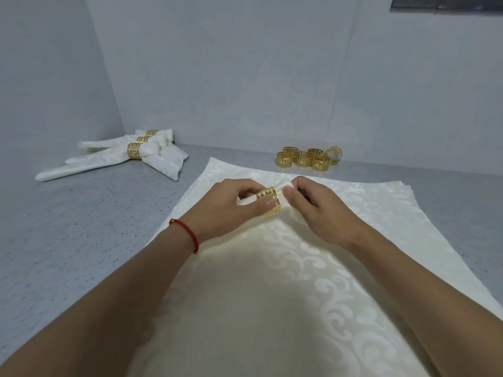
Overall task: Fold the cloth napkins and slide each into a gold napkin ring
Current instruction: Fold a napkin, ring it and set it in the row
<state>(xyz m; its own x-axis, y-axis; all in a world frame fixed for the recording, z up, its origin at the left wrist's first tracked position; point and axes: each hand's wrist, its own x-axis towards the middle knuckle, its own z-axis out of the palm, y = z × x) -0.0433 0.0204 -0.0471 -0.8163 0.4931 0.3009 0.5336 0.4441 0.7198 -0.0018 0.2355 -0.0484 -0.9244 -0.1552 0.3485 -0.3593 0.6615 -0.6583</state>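
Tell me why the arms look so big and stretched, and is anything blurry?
Head view: the wide lens stretches the arms near the bottom edge; the hands and gold ring look sharp, the spare rings slightly soft; light is even, shadows faint, no glare.

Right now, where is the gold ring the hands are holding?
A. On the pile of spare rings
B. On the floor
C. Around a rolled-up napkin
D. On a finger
C: the gold ring circles the rolled napkin, held between the left hand and right hand.
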